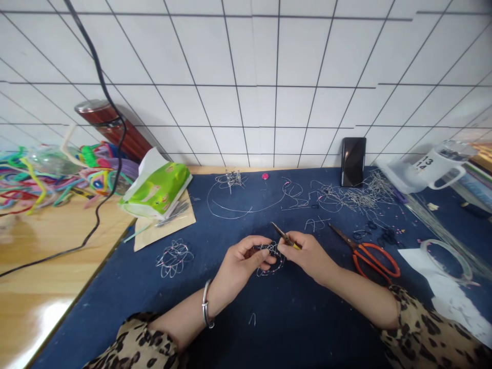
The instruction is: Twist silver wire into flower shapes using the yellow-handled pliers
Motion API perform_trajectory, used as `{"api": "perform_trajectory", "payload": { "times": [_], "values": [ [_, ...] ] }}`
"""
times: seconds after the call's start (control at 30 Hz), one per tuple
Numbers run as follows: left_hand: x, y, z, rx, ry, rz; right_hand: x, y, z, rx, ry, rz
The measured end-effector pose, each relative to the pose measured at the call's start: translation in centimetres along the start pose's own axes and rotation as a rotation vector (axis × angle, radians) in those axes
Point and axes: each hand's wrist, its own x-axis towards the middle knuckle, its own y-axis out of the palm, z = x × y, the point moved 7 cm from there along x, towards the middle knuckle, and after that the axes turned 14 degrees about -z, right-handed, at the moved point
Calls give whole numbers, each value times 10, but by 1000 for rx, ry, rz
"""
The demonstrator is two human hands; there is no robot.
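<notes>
Between my fingers is a looped wire ornament [273,267] with small pink beads, gripped by my left hand [246,256] at its left side. My right hand [307,253] is closed around small pliers [282,234] with yellow on the handle, their dark tip pointing up and left. Its fingertips also meet the right edge of the wire ornament. A similar beaded wire flower [175,258] lies flat to the left. Below my hands rests a short bent wire piece [252,319].
Orange-handled scissors [374,260] lie right of my right hand. Behind are a wire stand [232,178], tangled wires [369,197], a phone [352,161] leaning on the wall and a white mug [438,166]. A green tissue pack [157,187] and a black cable [100,77] are at left.
</notes>
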Motion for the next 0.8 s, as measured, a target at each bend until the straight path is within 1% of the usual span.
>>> {"api": "perform_trajectory", "payload": {
  "times": [0.23, 0.33, 0.43, 0.47, 0.57, 0.63, 0.7, 0.8],
  "values": [
    [1, -1, 7, -19, -34, 35, 0, 1, 2, -30, -23, 3],
    [2, -4, 6, -35, -21, 11, 0, -3, 3, -100, -67, -4],
    [3, -9, 3, -62, -9, -53, 0, -12, 9, -292, -177, -38],
    [4, -11, 2, -78, -6, -75, -1, -15, 14, -382, -242, -58],
    [6, -14, 0, -103, 7, -109, -6, -17, 25, -650, -450, -48],
    [7, -15, -1, -92, 19, -119, -10, -16, 30, -791, -548, -68],
    [7, -16, -1, -74, 29, -133, -12, -16, 33, -888, -597, -91],
    [6, -17, -2, -63, 33, -150, -13, -17, 35, -959, -627, -111]
  ]
}}
